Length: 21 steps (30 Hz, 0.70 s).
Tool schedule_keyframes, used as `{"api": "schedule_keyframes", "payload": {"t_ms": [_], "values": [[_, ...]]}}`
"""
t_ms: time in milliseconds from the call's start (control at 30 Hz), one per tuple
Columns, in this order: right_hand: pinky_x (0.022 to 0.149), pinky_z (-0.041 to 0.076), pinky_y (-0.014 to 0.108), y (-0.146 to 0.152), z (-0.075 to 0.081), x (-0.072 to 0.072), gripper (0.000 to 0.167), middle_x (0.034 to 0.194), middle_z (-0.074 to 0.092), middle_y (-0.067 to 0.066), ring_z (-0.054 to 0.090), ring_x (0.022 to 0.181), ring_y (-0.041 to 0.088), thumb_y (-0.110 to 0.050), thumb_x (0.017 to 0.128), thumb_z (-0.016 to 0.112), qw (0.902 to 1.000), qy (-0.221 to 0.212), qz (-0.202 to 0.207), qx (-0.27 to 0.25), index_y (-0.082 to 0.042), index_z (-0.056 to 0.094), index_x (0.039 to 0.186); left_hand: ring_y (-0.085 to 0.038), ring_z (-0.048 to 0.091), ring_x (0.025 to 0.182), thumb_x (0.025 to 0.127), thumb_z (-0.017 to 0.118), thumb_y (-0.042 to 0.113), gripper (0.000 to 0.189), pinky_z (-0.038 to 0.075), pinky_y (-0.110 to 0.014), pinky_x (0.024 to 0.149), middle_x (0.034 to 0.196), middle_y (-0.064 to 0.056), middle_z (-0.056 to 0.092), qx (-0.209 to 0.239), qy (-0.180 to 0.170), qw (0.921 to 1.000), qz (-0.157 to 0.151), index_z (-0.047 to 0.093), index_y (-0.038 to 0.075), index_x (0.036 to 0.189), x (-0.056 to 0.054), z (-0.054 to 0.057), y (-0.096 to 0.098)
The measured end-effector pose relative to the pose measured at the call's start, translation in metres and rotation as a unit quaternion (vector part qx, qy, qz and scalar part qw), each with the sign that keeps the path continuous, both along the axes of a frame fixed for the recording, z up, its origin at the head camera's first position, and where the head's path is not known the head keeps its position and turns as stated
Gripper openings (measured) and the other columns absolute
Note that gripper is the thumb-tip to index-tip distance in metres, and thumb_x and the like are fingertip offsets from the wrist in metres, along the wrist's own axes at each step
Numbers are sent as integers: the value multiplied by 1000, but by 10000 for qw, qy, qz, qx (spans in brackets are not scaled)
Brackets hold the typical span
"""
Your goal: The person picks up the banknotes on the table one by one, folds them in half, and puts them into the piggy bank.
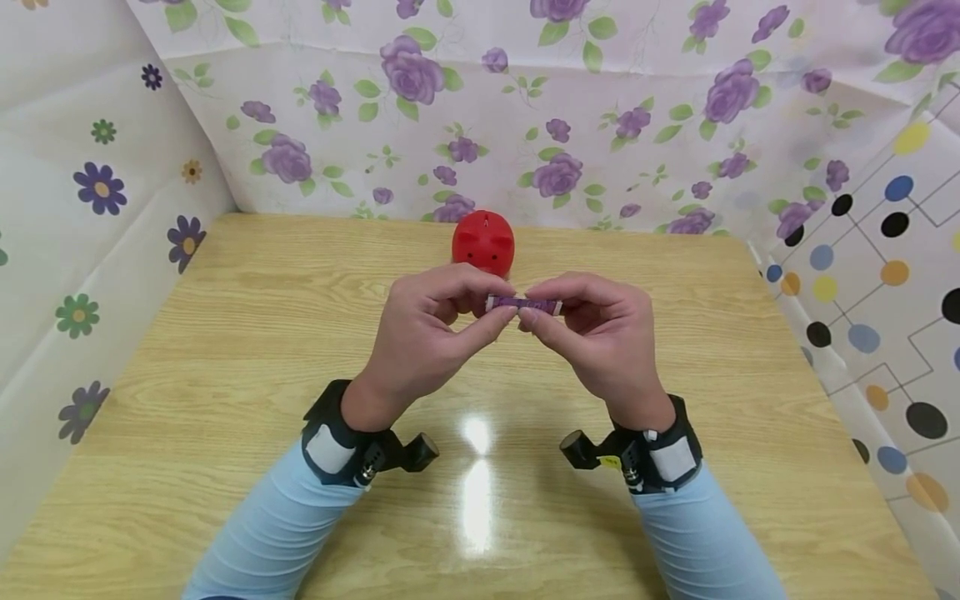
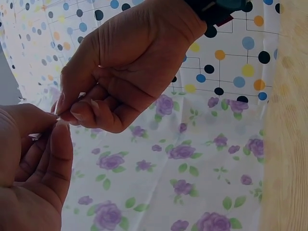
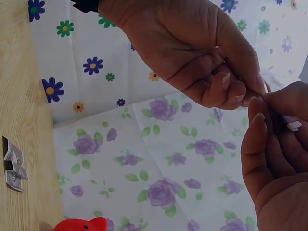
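Note:
A small purple-wrapped stick (image 1: 525,305) with white ends is held level between both hands. My left hand (image 1: 420,333) pinches its left half between thumb and forefinger. At the other half, my right hand (image 1: 611,337) pinches it the same way, the two thumb tips close together at the middle. In the left wrist view the fingertips of the left hand (image 2: 36,163) and right hand (image 2: 130,67) meet and mostly hide the stick. One white end of the stick (image 3: 294,126) shows beside the right hand (image 3: 281,163) in the right wrist view.
A red piggy bank (image 1: 483,242) stands just beyond the hands on the wooden table (image 1: 300,292). In the right wrist view, a small silver-and-black piece (image 3: 14,166) lies on the table. Patterned sheets (image 1: 487,108) line the back and sides.

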State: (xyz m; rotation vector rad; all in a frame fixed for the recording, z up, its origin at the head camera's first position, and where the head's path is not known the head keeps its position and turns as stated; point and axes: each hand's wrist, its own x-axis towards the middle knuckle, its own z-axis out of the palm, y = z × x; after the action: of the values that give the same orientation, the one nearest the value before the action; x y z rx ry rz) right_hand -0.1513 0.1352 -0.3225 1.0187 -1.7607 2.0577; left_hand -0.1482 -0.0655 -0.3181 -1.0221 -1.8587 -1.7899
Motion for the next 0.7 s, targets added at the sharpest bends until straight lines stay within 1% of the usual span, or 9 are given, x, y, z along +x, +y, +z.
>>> {"api": "schedule_keyframes", "payload": {"t_ms": [100, 300, 400, 500, 700], "values": [[70, 60, 27, 1, 2, 1, 20, 92, 77, 4, 67, 77, 20, 3, 85, 79, 9999, -31, -55, 161, 14, 71, 100, -16, 62, 72, 81, 76, -14, 18, 60, -27, 66, 89, -16, 74, 12, -26, 10000, 29, 74, -7, 98, 0, 0, 0], [69, 60, 27, 2, 4, 2, 24, 89, 77, 4, 69, 75, 20, 0, 87, 79, 9981, -89, -348, 505, 15, 71, 104, -18, 64, 69, 83, 73, -17, 18, 62, -31, 65, 90, -19, 72, 169, -236, 9994, -175, 72, -9, 100, -1, -1, 0], [68, 60, 27, 3, 4, 2, 26, 90, 77, 3, 70, 75, 20, 0, 88, 78, 9980, -152, -364, 491, 17, 70, 104, -19, 64, 70, 84, 72, -17, 19, 62, -31, 65, 90, -20, 71, 199, -296, 9992, -179, 72, -10, 101, -1, -1, -1], [68, 59, 26, 4, 4, 2, 26, 91, 78, 2, 70, 76, 20, 0, 87, 79, 9982, -171, -362, 440, 18, 69, 104, -19, 64, 70, 84, 72, -16, 19, 61, -29, 65, 90, -19, 71, 166, -291, 9994, -108, 72, -10, 101, -1, -1, -2], [68, 60, 26, 4, 4, 2, 25, 89, 78, 1, 71, 75, 20, -2, 87, 79, 9974, -130, -514, 489, 15, 71, 104, -18, 63, 70, 85, 72, -14, 19, 61, -28, 66, 90, -17, 71, 95, -238, 9997, -62, 72, -9, 103, -1, 0, -2]]}}
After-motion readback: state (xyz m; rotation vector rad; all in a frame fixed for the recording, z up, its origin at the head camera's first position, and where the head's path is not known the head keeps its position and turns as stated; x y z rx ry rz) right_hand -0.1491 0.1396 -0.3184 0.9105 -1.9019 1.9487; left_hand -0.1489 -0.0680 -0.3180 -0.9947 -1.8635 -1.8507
